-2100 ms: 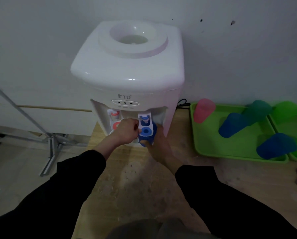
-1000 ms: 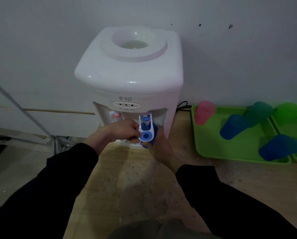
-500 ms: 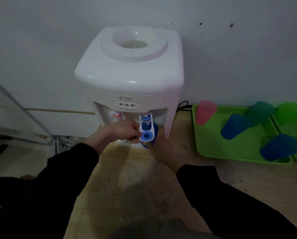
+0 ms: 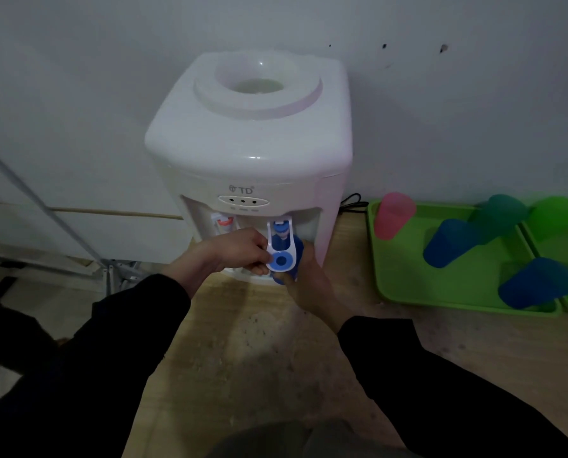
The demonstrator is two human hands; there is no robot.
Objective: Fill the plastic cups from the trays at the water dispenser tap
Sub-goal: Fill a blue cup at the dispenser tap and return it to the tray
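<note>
Change since a moment ago: none to note. Your left hand (image 4: 239, 251) stays pinched on the blue tap lever (image 4: 281, 251); your right hand (image 4: 304, 284) stays wrapped around the blue cup (image 4: 296, 251) beneath it. Filling continues; remaining cups wait on the green tray (image 4: 408, 289).

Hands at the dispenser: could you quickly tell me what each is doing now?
Left hand: closed on the blue tap lever.
Right hand: holding a blue cup under that tap.
</note>
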